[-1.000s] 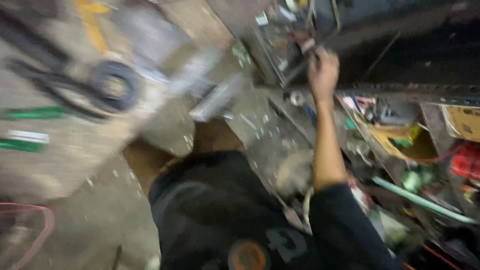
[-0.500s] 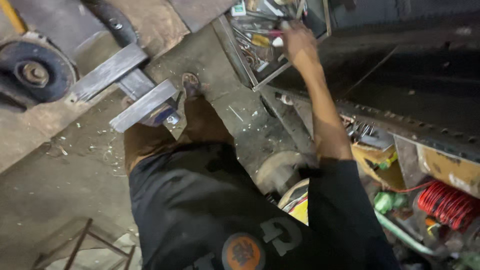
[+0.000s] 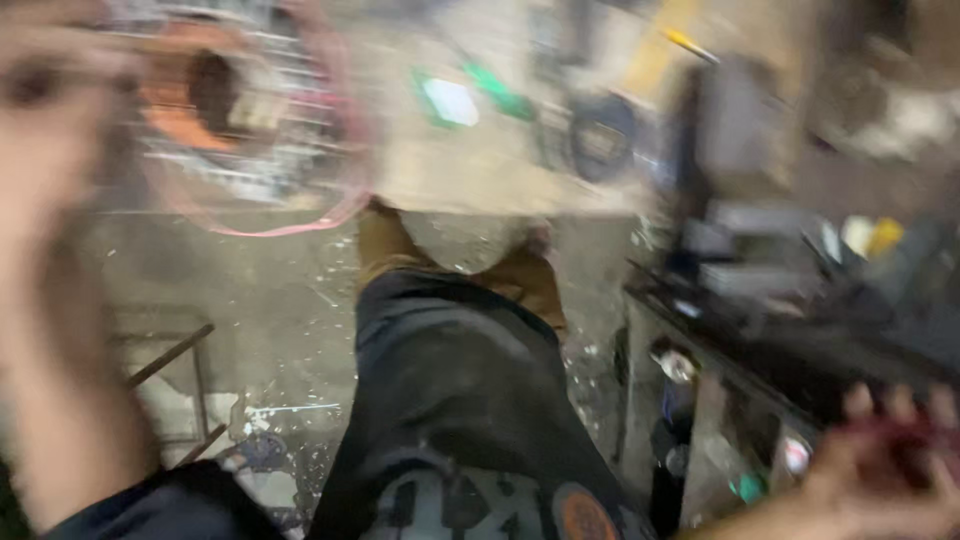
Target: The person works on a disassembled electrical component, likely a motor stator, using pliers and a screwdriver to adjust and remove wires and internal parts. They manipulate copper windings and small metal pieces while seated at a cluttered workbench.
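Since half-second-ago frame, right hand (image 3: 880,465) off high shelf, now low at 4 o'clock, fingers curled round small dark red object (image 3: 915,445) (kind unclear, heavy blur). Left hand (image 3: 45,150) raised at 9 o'clock, grip cannot tell. Pink wire fan guard (image 3: 300,215) at 11 o'clock; dark workbench (image 3: 760,345) at 3 o'clock.

1. A dark red object (image 3: 905,445) sits in the right hand (image 3: 880,475) at the lower right edge, fingers curled over it (blur hides its shape and kind).
2. It lies just in front of the dark workbench edge (image 3: 760,345), low in view.
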`<act>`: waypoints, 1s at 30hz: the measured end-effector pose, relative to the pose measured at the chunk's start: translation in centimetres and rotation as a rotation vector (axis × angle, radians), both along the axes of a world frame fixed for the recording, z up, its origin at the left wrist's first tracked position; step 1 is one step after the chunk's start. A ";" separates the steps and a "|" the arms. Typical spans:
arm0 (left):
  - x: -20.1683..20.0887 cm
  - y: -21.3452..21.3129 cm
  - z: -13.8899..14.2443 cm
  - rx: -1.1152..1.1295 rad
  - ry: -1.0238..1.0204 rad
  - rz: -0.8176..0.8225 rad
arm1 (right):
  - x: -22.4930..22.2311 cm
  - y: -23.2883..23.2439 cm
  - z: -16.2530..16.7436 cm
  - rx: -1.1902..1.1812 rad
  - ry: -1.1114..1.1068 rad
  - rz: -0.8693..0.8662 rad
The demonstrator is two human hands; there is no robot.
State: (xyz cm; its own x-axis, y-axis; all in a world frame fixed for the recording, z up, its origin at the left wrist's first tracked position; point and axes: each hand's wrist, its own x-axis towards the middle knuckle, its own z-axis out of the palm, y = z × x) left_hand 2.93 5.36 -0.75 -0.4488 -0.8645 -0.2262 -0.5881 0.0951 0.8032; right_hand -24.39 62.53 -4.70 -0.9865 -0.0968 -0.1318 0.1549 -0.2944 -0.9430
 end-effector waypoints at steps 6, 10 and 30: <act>5.8 -5.7 -6.7 -0.150 0.381 -0.270 | 14.0 -18.6 3.7 -0.165 0.015 0.340; 7.1 -6.6 -6.8 0.020 0.473 -0.257 | 22.2 -31.1 4.1 0.075 -0.369 0.875; 6.7 -9.3 -5.3 0.062 0.419 -0.425 | 25.0 -46.1 2.8 0.025 -0.791 1.088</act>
